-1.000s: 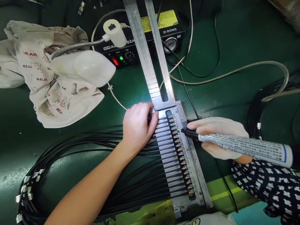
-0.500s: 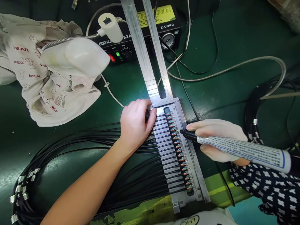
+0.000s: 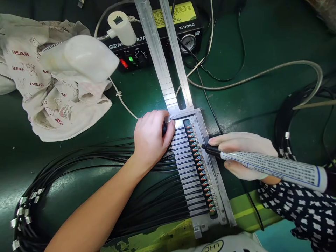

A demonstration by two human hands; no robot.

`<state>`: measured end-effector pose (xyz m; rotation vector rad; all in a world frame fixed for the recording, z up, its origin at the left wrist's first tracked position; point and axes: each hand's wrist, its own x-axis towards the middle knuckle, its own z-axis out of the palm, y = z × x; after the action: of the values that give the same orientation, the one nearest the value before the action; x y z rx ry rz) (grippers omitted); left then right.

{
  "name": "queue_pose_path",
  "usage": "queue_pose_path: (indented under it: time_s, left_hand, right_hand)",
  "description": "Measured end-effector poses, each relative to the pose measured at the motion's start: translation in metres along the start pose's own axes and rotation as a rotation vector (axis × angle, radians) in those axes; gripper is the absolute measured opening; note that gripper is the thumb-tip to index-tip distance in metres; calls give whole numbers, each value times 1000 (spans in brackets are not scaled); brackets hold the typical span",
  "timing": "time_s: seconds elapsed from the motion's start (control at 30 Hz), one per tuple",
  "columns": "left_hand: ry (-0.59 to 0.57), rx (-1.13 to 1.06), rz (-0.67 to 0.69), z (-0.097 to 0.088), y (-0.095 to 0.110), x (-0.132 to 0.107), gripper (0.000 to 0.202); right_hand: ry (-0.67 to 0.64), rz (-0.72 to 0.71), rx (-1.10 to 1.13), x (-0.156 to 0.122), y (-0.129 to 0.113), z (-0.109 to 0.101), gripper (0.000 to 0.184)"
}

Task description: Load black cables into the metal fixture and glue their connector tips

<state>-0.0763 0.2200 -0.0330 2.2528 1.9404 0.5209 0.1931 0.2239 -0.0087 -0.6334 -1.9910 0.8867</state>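
**Pen tip held at the connector row, left hand curled at the head of the jig**

Since the earlier frames the whole view has tipped slightly, so the bench point(image 3: 252, 45) and everything on it sit a little higher in the picture; the white lamp head point(image 3: 81, 57) has slid up and left, while both hands stay where they were on the jig.

The left hand point(image 3: 152, 140) is closed and curled, its fingers pressing on a small black piece point(image 3: 165, 128) at the top end of the aluminium jig point(image 3: 219, 182); black cables point(image 3: 86, 157) fan out under that wrist and run into the jig's comb of slots, and their far ends loop to the lower left, finished with metal ferrules point(image 3: 23, 206).

The right hand point(image 3: 241, 154) is closed around a white printed pen point(image 3: 270, 166), gripped near its black nib; the tip sits just beside the row of small connectors point(image 3: 202, 173), near the top of the row, though whether it touches them is hard to tell.

Two aluminium rails point(image 3: 157, 59) rise from the jig over a black ZI DONG dispenser point(image 3: 181, 24) with a pressure gauge point(image 3: 188, 43); a bear-print cloth point(image 3: 63, 108) lies crumpled at the left; a dark sleeve with white marks point(image 3: 296, 210) shows at the lower right.
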Motion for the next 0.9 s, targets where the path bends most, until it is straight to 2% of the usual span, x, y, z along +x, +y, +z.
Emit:
queue_pose_path:
  time_s: [0.43,0.57,0.9]
  left_hand:
    - [9,0,10,0,0,0,21]
    - [0,3,8,-1,1,0,21]
    - [5,0,9,0,0,0,21]
  right_hand:
    - [-22,32,-28,0,-1,0,36]
    - [4,13,-2,-1,0,0,38]
    - [-26,3,-13,-3,2,-4,38]
